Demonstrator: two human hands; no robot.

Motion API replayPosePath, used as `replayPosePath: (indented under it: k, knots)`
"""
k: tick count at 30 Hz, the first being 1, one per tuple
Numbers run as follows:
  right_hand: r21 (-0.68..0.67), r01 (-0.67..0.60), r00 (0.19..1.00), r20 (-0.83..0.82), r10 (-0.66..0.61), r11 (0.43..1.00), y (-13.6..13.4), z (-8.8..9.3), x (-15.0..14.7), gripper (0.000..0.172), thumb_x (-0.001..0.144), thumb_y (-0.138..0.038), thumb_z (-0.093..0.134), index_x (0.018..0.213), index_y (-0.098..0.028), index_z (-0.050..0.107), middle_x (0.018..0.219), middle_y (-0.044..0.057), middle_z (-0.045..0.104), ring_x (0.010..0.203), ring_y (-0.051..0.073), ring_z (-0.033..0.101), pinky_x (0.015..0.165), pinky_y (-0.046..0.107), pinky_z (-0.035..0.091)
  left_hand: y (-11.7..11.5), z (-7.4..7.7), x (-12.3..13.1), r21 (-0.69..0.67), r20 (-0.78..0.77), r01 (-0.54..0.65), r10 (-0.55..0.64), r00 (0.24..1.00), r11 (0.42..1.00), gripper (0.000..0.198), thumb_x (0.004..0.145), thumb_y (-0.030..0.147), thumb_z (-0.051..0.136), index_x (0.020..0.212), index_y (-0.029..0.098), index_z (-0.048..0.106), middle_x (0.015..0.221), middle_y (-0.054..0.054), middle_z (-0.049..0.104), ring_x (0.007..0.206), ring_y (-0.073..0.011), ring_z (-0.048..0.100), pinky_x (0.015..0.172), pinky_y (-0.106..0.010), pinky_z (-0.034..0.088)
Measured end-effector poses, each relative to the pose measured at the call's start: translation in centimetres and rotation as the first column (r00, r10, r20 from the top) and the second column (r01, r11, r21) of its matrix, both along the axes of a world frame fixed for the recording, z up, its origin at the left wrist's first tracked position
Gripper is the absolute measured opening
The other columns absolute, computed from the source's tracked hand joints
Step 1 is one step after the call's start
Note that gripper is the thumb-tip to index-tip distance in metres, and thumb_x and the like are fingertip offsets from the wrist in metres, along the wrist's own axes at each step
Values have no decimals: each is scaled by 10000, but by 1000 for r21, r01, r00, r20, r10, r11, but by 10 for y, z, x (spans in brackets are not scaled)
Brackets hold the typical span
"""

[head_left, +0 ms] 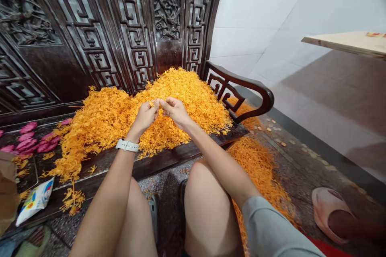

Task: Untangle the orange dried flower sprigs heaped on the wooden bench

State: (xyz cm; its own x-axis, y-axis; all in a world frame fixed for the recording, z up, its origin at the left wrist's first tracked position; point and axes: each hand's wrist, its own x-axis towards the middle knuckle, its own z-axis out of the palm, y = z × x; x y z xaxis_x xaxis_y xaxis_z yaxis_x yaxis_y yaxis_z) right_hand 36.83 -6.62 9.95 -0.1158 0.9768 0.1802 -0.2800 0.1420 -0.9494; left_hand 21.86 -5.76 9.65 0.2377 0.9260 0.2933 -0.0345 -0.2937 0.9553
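Note:
A big heap of small orange plastic pieces [120, 120] covers the seat of a dark carved wooden bench [169, 156]. Both my hands are raised over the heap, fingertips meeting. My left hand [146, 115], with a white watch [127, 145] on its wrist, is closed in a pinch on a small orange piece [157, 102]. My right hand [175, 110] is also closed in a pinch and touches the same piece. My bare knees [199, 176] show below.
More orange pieces [259, 168] lie spilled on the floor right of the bench. Pink pieces [30, 138] lie at the bench's left, a white packet [35, 200] near its front edge. The bench armrest [241, 92] curves at right. A pink slipper [330, 213] lies on the floor, a wooden tabletop [350, 42] stands upper right.

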Motion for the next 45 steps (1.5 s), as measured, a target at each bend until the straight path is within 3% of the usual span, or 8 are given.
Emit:
replayPosePath:
  k: [6, 14, 21, 26, 35, 39, 42, 45]
  knots:
    - [-60, -43, 995, -90, 38, 997, 2, -5, -7, 514, 683, -507, 928, 787, -210, 521, 657, -84, 532, 553, 69, 481, 597, 249, 422, -2, 2, 11, -72, 111, -205, 213, 971, 976, 462, 943, 481, 684, 627, 219, 472, 491, 48, 419, 388, -82, 363, 401, -233, 258]
    - [136, -522, 850, 161, 501, 842, -40, 28, -19, 377, 843, -525, 832, 787, -196, 655, 675, -24, 596, 603, 100, 541, 632, 287, 430, 26, 4, -23, -291, 342, -315, 406, 847, 903, 389, 901, 401, 732, 718, 230, 435, 540, 91, 345, 399, -51, 276, 388, -204, 225]
    - [148, -20, 983, 185, -8, 989, -16, 22, -5, 269, 911, -469, 754, 875, -211, 687, 865, 19, 635, 750, 125, 581, 762, 319, 516, 13, 4, -28, -294, 278, -268, 350, 895, 917, 420, 828, 521, 843, 795, 208, 564, 608, 43, 531, 500, -84, 519, 423, -201, 358]
    - [150, -121, 942, 329, 66, 981, -2, -1, -14, 343, 919, -537, 738, 869, -207, 657, 880, 38, 664, 790, 145, 589, 747, 322, 507, 4, 7, -2, -205, 201, -238, 279, 939, 949, 402, 938, 414, 731, 665, 202, 526, 539, 38, 477, 448, -91, 438, 438, -233, 355]
    - [262, 61, 960, 249, -129, 963, 12, -14, -11, 347, 841, -474, 816, 939, -230, 590, 784, -17, 555, 694, 134, 537, 667, 323, 450, 11, -3, -2, 57, -41, -266, 268, 963, 962, 399, 1011, 393, 612, 662, 214, 537, 573, 2, 551, 447, -122, 510, 454, -267, 357]
    - [406, 44, 908, 364, -206, 913, 3, -5, -11, 306, 944, -380, 705, 756, -231, 514, 740, -9, 502, 703, 146, 484, 699, 340, 416, 14, -2, -3, -58, 43, -252, 255, 966, 966, 410, 1008, 369, 611, 638, 216, 524, 523, 14, 472, 430, -112, 401, 447, -270, 288]
    - [558, -135, 822, 524, -221, 819, -20, 13, -19, 291, 980, -247, 638, 710, -222, 533, 776, 17, 559, 776, 169, 518, 781, 371, 424, 22, -3, -5, -95, 157, -350, 362, 919, 932, 407, 975, 235, 620, 591, 204, 492, 546, 18, 419, 494, -107, 356, 493, -263, 280]
    - [601, -179, 873, 463, -156, 779, -44, 35, -23, 265, 999, -291, 651, 753, -232, 572, 812, 20, 603, 778, 167, 561, 765, 364, 470, 32, -5, -17, -100, 178, -454, 465, 867, 886, 384, 959, 150, 592, 599, 194, 467, 611, 14, 447, 541, -97, 377, 534, -250, 300]
